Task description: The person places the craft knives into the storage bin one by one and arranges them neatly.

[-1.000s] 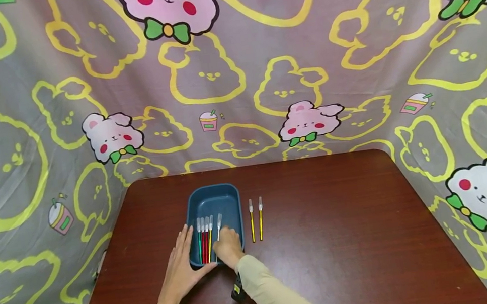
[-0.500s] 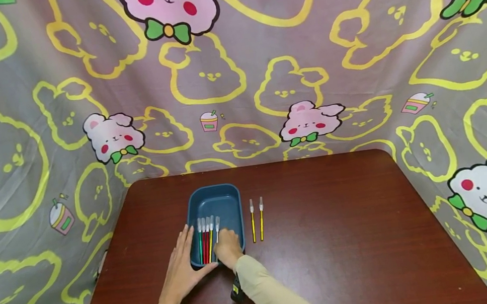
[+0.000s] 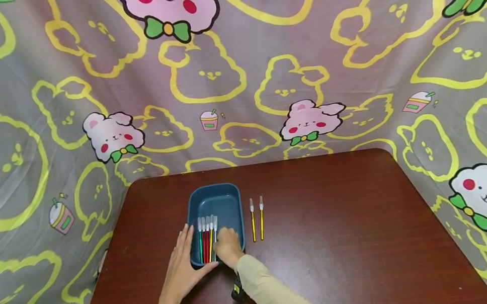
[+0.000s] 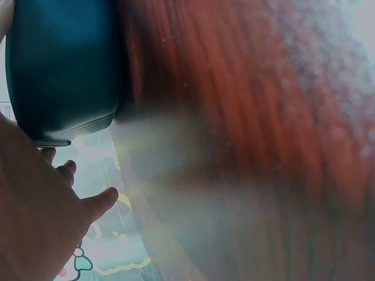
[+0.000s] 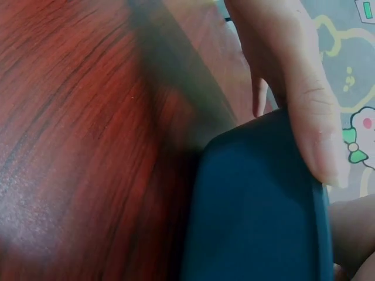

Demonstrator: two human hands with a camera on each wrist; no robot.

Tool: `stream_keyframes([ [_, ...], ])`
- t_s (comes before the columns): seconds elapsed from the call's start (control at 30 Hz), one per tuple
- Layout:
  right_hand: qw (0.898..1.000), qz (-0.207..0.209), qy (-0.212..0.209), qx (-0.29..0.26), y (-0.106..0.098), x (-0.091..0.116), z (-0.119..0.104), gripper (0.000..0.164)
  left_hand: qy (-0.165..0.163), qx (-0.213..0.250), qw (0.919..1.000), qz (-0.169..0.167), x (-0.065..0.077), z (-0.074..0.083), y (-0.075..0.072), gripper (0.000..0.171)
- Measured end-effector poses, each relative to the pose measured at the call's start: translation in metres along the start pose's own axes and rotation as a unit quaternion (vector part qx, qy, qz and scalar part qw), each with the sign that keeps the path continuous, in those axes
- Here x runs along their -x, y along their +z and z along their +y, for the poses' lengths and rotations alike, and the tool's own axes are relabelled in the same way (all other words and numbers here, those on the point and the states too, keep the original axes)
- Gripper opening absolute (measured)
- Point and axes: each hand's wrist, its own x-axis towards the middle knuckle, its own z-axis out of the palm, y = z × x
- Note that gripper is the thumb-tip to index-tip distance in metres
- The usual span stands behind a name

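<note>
In the head view a blue tray (image 3: 214, 188) holds several slim capped craft knives side by side: a green one (image 3: 200, 243), red ones (image 3: 205, 245) and a yellow one (image 3: 211, 242). My right hand (image 3: 229, 246) reaches inside and grips a silver craft knife (image 3: 215, 224), its clear cap showing beyond the fist, right beside the yellow one. Along the tray's left wall lies my left hand (image 3: 180, 266) with straight fingers, its thumb on the front rim. The right wrist view shows that thumb (image 5: 319, 134) over the rim, and part of my right hand (image 5: 354, 231) at lower right.
Two yellow craft knives (image 3: 253, 224) lie parallel on the brown table (image 3: 335, 232), right of the tray. A patterned curtain (image 3: 244, 86) hangs behind the table and along both sides.
The silver craft knife has shifted left and straightened, so its cap now sits close to the yellow one's. My left hand and the tray keep their places.
</note>
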Motion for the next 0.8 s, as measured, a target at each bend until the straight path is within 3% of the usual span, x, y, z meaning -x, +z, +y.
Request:
stream_keyframes([
  [0.13,1.000,0.010,-0.004,0.009,-0.007,-0.002,-0.005,0.049,0.006,0.002,1.0000,0.006,0.000,0.001,-0.001,0.123],
  [0.37,0.999,0.034,-0.022,-0.013,-0.028,-0.001,-0.010,0.012,0.012,-0.002,0.9998,0.014,0.001,0.002,0.001,0.122],
  [0.53,0.996,0.073,-0.052,-0.009,-0.033,-0.006,0.005,0.009,0.001,-0.003,1.0000,0.007,0.001,0.001,0.001,0.123],
  [0.8,0.996,0.087,-0.027,-0.009,-0.072,-0.007,-0.004,0.010,-0.016,-0.003,0.9998,-0.006,0.000,0.001,0.001,0.125],
])
